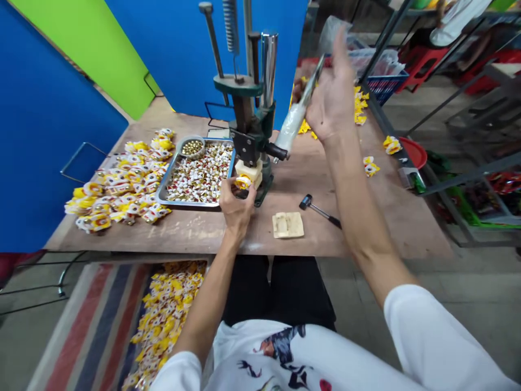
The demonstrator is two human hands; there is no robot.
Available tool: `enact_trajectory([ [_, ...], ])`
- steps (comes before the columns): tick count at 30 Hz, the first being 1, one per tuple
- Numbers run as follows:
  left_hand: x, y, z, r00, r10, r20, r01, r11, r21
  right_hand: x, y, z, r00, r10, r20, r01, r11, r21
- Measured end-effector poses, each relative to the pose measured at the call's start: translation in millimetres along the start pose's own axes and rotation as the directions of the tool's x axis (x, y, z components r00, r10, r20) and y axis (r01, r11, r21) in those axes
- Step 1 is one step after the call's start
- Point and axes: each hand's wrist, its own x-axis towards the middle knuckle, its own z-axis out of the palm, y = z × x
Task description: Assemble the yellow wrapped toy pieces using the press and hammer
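In front of me stands a dark green hand press [246, 117] with a chrome column. My left hand [236, 209] pinches a small yellow-and-white plastic figure piece [243, 182] against the cream block [253, 171] under the press ram. My right hand [329, 100] is raised at the upper end of the press lever [299, 117], which is wrapped in clear plastic. Its fingers pass behind the lever while the thumb points up; the hand is slightly blurred. Left of the press lies a metal tray [191, 205] of small white-and-red parts, with a bowl of gold beads [192, 146] in its corner.
Yellow-and-white figures [122, 184] are heaped at the table's left. A loose cream block [287, 225] and a small hammer [319, 210] lie near the front edge. Below, a container holds many yellow pieces [171, 304]. Blue panels [195, 54] stand behind; a metal rack [385, 41] is at right.
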Motion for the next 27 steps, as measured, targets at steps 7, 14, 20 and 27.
enact_trajectory([
  [7,-30,20,-45.0,0.664,-0.504,0.552,0.713,0.65,-0.265,-140,5,20,0.869,0.469,-0.157,-0.395,0.849,0.353],
  [14,-54,48,-32.0,0.338,-0.42,0.842,0.817,0.576,-0.04,-239,-27,66,0.934,0.348,0.079,-0.353,0.933,0.07],
  [20,-77,37,-11.8,0.444,-0.384,0.809,0.571,0.818,0.074,-264,14,77,0.926,0.377,-0.011,-0.376,0.921,-0.1],
  [27,7,3,-42.6,0.831,-0.307,0.464,0.294,0.95,0.102,-282,31,56,0.905,0.419,-0.074,-0.423,0.905,-0.048],
])
